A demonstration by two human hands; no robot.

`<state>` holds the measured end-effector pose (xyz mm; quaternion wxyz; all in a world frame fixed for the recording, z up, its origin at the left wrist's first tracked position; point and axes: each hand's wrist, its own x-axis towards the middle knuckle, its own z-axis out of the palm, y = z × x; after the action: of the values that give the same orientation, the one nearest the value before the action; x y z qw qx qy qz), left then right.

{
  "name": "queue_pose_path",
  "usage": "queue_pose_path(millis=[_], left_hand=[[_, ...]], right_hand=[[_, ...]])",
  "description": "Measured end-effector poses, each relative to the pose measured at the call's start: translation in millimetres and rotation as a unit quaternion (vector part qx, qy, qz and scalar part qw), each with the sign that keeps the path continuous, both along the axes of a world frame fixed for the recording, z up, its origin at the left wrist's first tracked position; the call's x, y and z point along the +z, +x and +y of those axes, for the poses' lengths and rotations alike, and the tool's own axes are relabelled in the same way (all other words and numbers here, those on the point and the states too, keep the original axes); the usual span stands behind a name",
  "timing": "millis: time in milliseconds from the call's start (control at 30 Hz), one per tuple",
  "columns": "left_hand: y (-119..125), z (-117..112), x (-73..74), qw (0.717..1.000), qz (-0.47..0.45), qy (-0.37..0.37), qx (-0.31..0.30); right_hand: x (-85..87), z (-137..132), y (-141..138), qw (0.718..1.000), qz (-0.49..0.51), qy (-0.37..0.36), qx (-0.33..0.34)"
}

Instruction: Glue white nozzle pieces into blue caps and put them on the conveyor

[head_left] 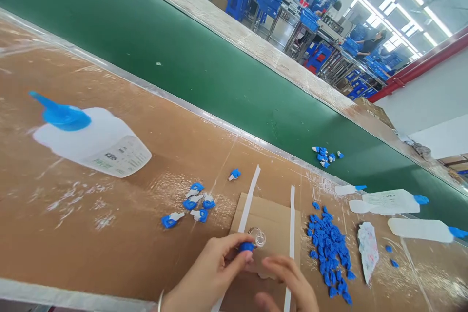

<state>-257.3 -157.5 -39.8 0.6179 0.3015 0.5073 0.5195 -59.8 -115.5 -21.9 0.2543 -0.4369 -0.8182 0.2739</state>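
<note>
My left hand (219,265) pinches a small blue plastic piece (246,246) between thumb and index finger, above a cardboard sheet (272,212). A small clear round part (260,238) shows just beyond the fingertips; whether it is joined to the blue piece I cannot tell. Close by on the right, my right hand (292,280) has its fingers apart, slightly blurred, and nothing shows in its grasp. Two white tape strips (250,199) run along the cardboard. To the left lie several blue-and-white parts (199,215); to the right is a pile of small blue pieces (329,241).
A large white bottle with a blue nozzle (98,141) lies at the left. Smaller bottles (393,202) and a crumpled white wad (368,251) are at the right. Beyond the brown table runs a green belt (219,75) carrying more blue-and-white parts (322,156). People work in the background.
</note>
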Motion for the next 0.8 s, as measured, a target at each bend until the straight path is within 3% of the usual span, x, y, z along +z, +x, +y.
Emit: queue_pose_path(millis=[67, 133, 233, 400, 533, 633, 733, 800], left_hand=[[-16, 8, -0.1, 0.986, 0.161, 0.049, -0.004], [-32, 21, -0.8, 0.946, 0.309, 0.093, -0.022], [-48, 48, -8.1, 0.886, 0.447, 0.117, -0.048], [-50, 80, -23.4, 0.853, 0.509, 0.115, -0.018], [-62, 67, -17.7, 0.828, 0.546, 0.126, 0.003], [-84, 42, -9.9, 0.808, 0.573, 0.133, -0.024], [-103, 20, -5.8, 0.777, 0.612, 0.130, -0.066], [-108, 10, -5.2, 0.758, 0.630, 0.140, -0.094]], right_hand=[[-6.4, 19, 36, 0.994, -0.070, 0.014, -0.082], [-9.6, 42, 73, 0.976, -0.150, 0.051, -0.150], [-11.8, 67, 111, 0.972, -0.192, 0.049, -0.130], [-17.6, 73, 119, 0.981, -0.174, 0.018, -0.081], [-23.9, 67, 116, 0.987, -0.139, 0.035, -0.075], [-25.8, 66, 115, 0.992, -0.112, 0.043, -0.039], [-25.5, 70, 111, 0.992, -0.119, 0.003, 0.032], [-26.3, 74, 108, 0.992, -0.117, 0.000, 0.037]])
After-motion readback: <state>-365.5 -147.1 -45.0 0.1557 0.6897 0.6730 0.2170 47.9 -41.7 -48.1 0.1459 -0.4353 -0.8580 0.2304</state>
